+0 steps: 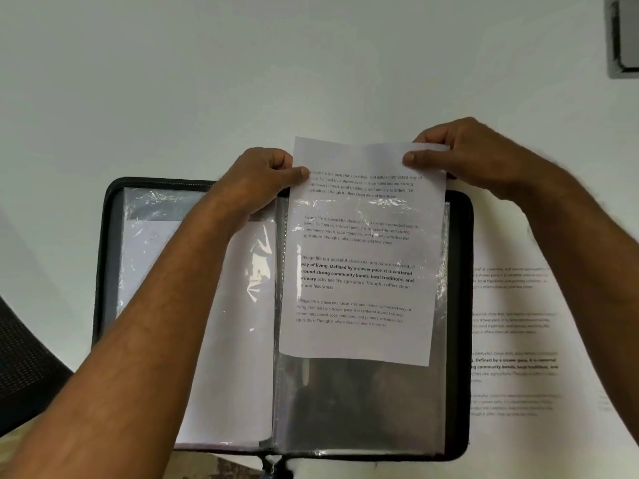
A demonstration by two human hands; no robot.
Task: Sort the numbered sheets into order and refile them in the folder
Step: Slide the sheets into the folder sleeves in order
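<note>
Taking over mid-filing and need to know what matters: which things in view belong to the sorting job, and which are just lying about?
Part of the job:
- printed sheet, pinched at its top corners by left hand and right hand, partly inside a clear sleeve
- open black zip folder
- printed sheets lying right of the folder

Lying about:
- grey object, top right corner
- dark mesh chair, left edge

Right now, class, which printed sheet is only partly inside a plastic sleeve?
The sheet both hands pinch by its top corners, over the folder's right side; the other sheets lie flat.
</note>
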